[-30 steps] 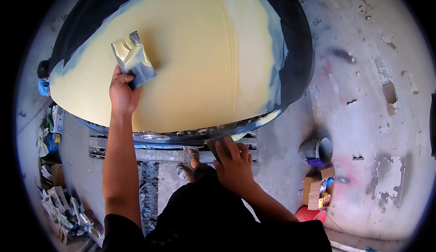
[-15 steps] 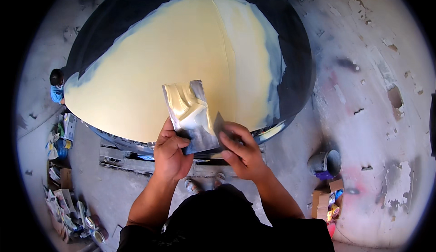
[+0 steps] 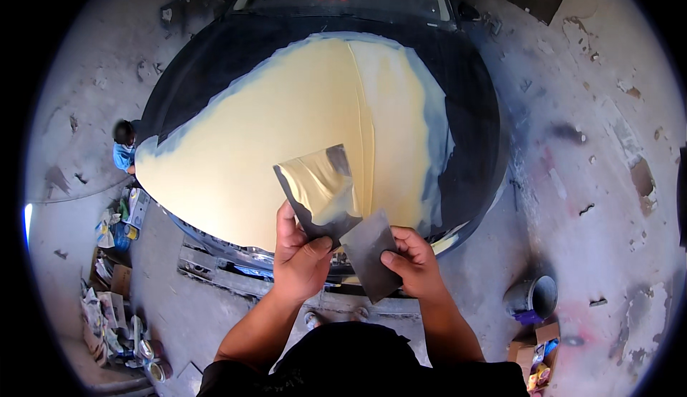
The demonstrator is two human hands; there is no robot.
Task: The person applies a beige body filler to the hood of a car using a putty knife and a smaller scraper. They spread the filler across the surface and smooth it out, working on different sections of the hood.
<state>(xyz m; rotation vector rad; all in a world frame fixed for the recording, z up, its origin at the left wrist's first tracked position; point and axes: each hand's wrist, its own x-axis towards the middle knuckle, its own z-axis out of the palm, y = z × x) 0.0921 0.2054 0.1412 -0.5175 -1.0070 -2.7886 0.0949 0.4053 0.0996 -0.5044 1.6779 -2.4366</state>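
Note:
In front of the car, my left hand (image 3: 304,257) grips the lower end of a dark flat mixing plate (image 3: 346,159) smeared with pale yellow filler (image 3: 315,182). My right hand (image 3: 417,264) pinches a thin grey putty spreader (image 3: 371,257) by its right edge. The spreader's broad face is turned up, and its upper left corner lies close beside the plate's lower right corner; whether they touch I cannot tell. Beyond both tools spreads the dark car hood (image 3: 472,110), largely coated in pale yellow filler (image 3: 265,139) with a ridge running down its right part.
A person (image 3: 124,146) in blue is at the hood's left side. Boxes and cans (image 3: 114,289) line the left. To the right stand a metal bucket (image 3: 533,297) and an open carton (image 3: 529,357). A wooden pallet (image 3: 215,268) lies under the car's front.
The spreader has swung from nearly edge-on at the plate's right edge to broad face up, lower down. The whole view has shifted, showing more windshield.

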